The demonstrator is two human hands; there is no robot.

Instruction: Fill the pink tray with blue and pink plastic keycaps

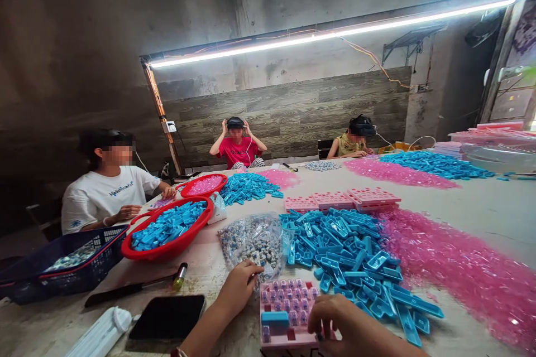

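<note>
In front of me lies a pink tray (288, 340), its slots largely filled with small clear-purple pieces (293, 293). A blue plastic piece (274, 319) rests across its left side. My right hand (341, 315) is over the tray's right edge, fingers bent together around something small and dark. At the tray's upper left, my left hand (242, 284) has its fingers drawn together beside a clear plastic bag (251, 237) of small white and blue parts. What those fingers hold, if anything, is hidden. Behind the tray spreads a heap of blue plastic pieces (347, 245).
Pink clear pieces (456, 262) cover the right. Several pink trays (333, 201) stand behind the blue heap. To the left are a red basin (167, 254), a dark basket (62, 281), a phone (167, 318) and a black-handled tool (121, 293). Three people (111, 195) sit around the table.
</note>
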